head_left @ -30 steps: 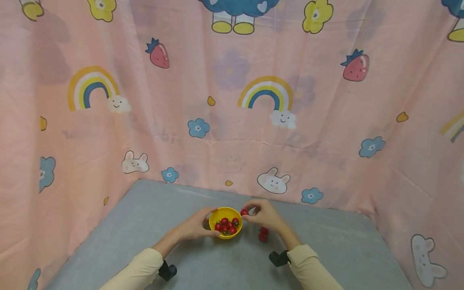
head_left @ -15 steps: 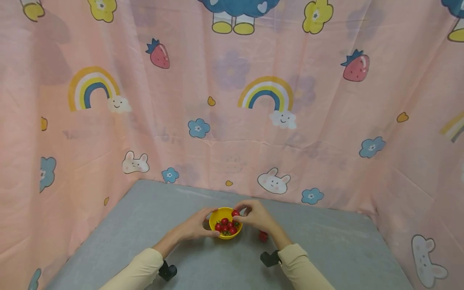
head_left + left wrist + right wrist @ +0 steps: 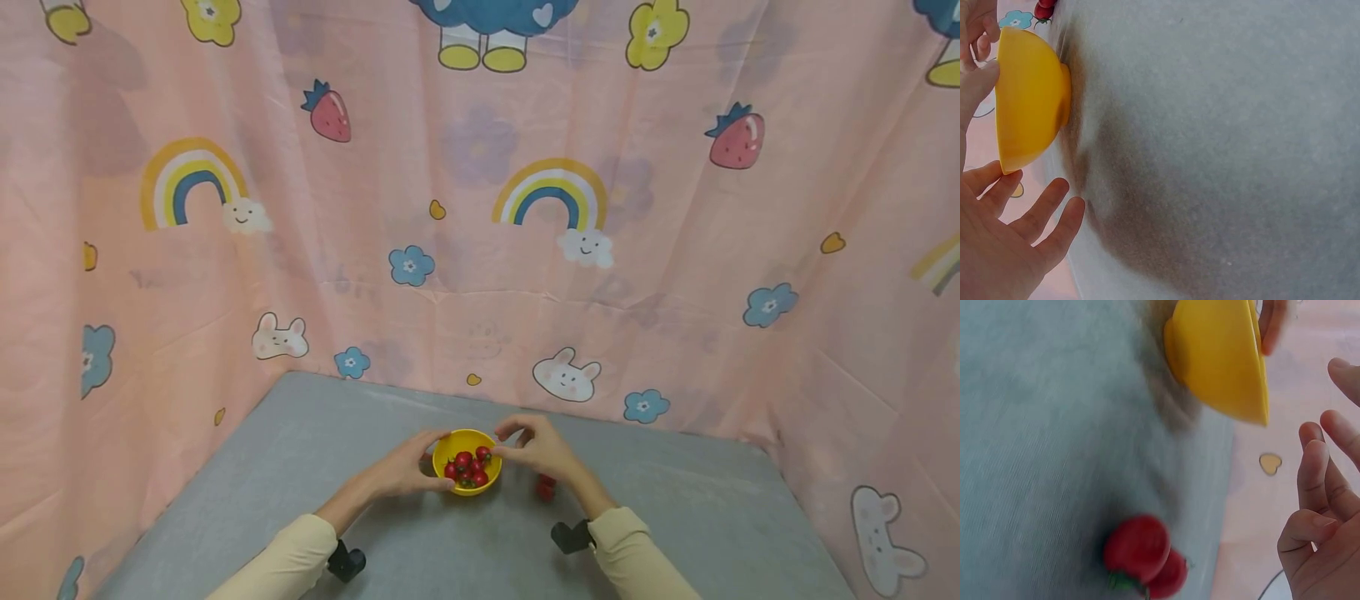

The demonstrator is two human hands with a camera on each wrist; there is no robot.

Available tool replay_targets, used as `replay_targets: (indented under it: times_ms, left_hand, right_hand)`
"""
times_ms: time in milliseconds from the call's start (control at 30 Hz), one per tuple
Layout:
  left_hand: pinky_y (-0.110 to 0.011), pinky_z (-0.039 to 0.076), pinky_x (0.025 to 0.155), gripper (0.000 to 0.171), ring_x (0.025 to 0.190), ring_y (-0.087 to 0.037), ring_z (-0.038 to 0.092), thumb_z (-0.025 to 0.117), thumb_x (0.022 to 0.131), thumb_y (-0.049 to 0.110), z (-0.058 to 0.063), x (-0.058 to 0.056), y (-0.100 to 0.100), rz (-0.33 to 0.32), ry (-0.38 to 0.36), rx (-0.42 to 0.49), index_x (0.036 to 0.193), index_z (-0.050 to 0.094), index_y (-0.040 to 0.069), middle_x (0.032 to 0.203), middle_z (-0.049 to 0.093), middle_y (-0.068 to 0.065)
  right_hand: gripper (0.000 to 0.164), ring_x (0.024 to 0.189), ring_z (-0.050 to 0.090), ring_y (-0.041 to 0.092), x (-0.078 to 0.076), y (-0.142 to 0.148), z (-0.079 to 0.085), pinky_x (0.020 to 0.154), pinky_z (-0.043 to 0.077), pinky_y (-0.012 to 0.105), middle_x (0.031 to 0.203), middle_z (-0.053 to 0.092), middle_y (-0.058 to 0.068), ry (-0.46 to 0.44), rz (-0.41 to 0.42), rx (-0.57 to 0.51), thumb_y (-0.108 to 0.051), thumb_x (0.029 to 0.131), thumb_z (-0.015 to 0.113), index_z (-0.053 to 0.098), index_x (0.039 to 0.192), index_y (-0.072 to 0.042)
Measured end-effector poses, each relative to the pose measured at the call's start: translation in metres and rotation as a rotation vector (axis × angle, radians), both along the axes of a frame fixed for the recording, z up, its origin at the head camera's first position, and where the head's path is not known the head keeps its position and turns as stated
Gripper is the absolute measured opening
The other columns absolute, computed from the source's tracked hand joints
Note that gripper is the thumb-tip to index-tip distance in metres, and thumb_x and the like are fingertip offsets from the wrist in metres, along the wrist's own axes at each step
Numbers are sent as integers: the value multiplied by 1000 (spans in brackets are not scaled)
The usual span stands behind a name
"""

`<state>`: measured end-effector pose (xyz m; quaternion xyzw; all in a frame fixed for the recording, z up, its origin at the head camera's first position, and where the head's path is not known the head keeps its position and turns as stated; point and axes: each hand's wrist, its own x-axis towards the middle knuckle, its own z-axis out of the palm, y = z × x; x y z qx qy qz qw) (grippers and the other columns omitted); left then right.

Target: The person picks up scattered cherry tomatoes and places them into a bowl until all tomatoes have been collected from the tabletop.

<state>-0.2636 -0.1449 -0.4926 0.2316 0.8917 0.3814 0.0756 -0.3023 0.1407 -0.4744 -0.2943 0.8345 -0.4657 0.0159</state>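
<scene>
A yellow bowl (image 3: 467, 490) stands on the grey table with several red cherry tomatoes (image 3: 464, 460) inside. My left hand (image 3: 405, 467) holds it by the rim, thumb on the near side and fingertips on the far side. In the left wrist view the bowl's wall (image 3: 1032, 94) hides what lies inside. Just past the bowl's right rim hovers my right hand (image 3: 542, 450), thumb and forefinger spread with nothing between them. Two more cherry tomatoes (image 3: 1138, 549) lie together on the table below the right hand, partly hidden by it in the head view.
The grey table (image 3: 420, 550) reaches back to a pink printed curtain (image 3: 480, 317), which hangs behind it and along both sides. Black wrist mounts (image 3: 572, 537) sit below the cream sleeves (image 3: 637, 550).
My right hand carried a cherry tomato leftward over the bowl, let it go inside, and drew back a little to the right. The left hand and bowl stayed in place.
</scene>
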Motion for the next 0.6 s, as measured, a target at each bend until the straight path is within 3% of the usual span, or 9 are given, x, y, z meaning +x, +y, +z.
replay_targets:
  times_ms: [300, 433, 600]
  left_hand:
    - [-52, 50, 98, 82, 118, -33, 56, 82, 86, 36, 1, 1, 1, 1, -6, 9, 151, 43, 5, 148, 46, -17]
    - [-52, 50, 98, 82, 118, -33, 56, 82, 87, 36, 1, 1, 2, 8, -11, 12, 152, 42, 6, 150, 44, -17]
    - [-52, 49, 99, 83, 120, -34, 55, 82, 87, 38, 1, 1, 2, 11, -9, 10, 152, 42, 6, 151, 44, -17]
  right_hand:
    - [21, 79, 61, 25, 4, 38, -7, 69, 52, 28, 99, 71, 11, 6, -45, 24, -15, 89, 80, 73, 106, -5]
    - [25, 78, 62, 24, 6, 57, -15, 66, 53, 28, 98, 71, 15, 25, -25, 17, -14, 88, 81, 72, 106, 1]
    - [30, 76, 60, 25, 11, 75, -19, 63, 51, 26, 103, 68, 19, -28, 0, 49, -10, 88, 80, 69, 112, 5]
